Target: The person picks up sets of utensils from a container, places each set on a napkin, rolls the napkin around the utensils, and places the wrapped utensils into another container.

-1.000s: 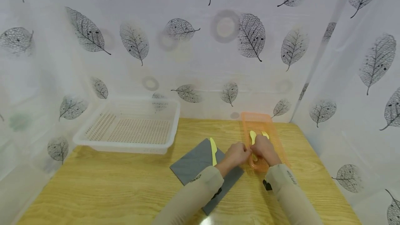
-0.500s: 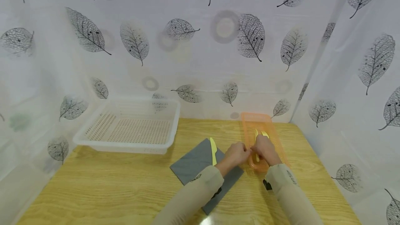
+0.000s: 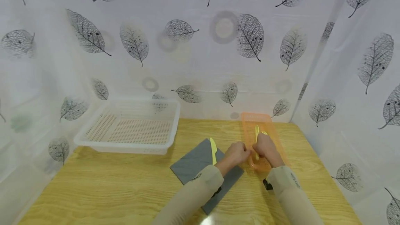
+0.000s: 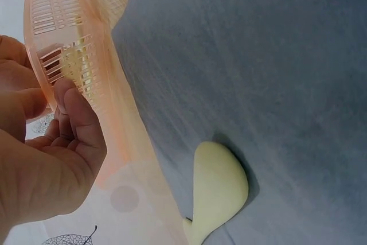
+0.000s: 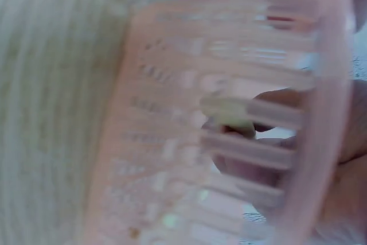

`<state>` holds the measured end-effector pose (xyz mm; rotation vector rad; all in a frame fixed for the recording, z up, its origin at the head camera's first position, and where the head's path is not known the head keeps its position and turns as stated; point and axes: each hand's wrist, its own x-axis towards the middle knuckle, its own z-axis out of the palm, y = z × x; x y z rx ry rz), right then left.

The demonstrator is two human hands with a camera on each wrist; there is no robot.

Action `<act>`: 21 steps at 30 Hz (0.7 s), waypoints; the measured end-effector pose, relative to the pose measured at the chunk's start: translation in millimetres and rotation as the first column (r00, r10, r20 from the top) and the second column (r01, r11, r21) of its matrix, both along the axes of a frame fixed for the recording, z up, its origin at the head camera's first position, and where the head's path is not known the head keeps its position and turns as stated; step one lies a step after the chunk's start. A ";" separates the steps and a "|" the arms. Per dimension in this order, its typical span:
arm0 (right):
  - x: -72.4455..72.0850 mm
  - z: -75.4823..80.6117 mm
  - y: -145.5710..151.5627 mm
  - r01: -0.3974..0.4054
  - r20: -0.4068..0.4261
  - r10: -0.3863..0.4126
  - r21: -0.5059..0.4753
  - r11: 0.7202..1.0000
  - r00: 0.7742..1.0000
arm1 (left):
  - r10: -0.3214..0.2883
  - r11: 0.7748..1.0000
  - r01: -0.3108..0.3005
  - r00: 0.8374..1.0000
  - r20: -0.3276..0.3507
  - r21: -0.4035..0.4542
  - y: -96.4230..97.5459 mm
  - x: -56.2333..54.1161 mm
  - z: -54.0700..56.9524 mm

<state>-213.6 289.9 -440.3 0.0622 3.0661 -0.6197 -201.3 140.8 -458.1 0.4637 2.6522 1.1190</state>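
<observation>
My left hand [image 3: 238, 152] pinches the near left rim of an orange slotted plastic basket [image 3: 256, 116], thumb and fingers at the edge in the left wrist view. Inside that basket, my right hand [image 3: 265, 148] holds a yellow spoon [image 3: 257, 129] by its handle, the bowl pointing away and turned nearly edge-on. A yellow fork [image 3: 264, 133] lies just right of it, mostly hidden by the hand. Through the basket wall [image 5: 172, 84], the right wrist view shows a pale piece between the right fingers. Left of the hands, a yellow knife [image 3: 214, 150] rests on a folded grey cloth [image 3: 190, 160].
A large white slotted basket [image 3: 125, 145] stands at the back left of the wooden table [image 3: 125, 183]. A leaf-print curtain [image 3: 200, 61] hangs behind the table and along both sides.
The spoon has shifted slightly right and away, and its bowl has turned from facing up to nearly edge-on. My right hand moved a little with it; my left hand stays at the rim.
</observation>
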 end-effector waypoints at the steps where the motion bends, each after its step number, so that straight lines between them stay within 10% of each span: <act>1: 0.2 2.2 -0.6 -0.004 -0.005 0.004 -0.003 1.000 1.000 | 0.001 1.000 -0.001 1.000 -0.003 -0.002 0.2 -0.2 -0.3; 21: 21.1 50.3 -42.1 -0.100 -0.124 0.089 -0.088 0.991 0.988 | -0.079 0.981 0.075 0.997 0.016 0.182 -40.2 -1.7 21.7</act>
